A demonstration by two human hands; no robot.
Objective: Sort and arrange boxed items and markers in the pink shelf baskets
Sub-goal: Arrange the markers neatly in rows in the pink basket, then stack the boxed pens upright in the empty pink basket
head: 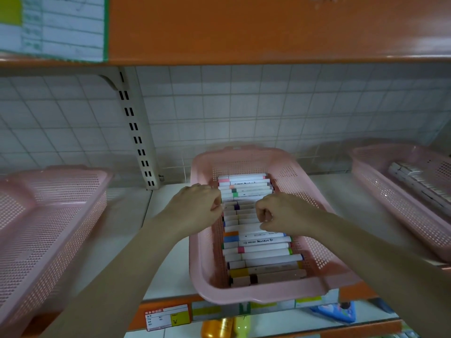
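White markers [258, 250] lie crosswise, stacked front-to-back along pink basket [314, 286].

We see a pink basket [246, 162] with small holes as pattern. The markers [258, 247] are white with coloured bands. The shelf [244, 30] above is orange.

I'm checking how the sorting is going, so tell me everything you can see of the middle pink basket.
The middle pink basket is a rectangular tray that looks like plastic, with perforated walls and a smooth rolled rim. It sits lengthwise on the white shelf, its near end overhanging the front edge. Inside, markers lie crosswise in one row from front to back, mostly white-barrelled with coloured bands. The left hand and right hand reach into it, fingers curled on markers mid-row.
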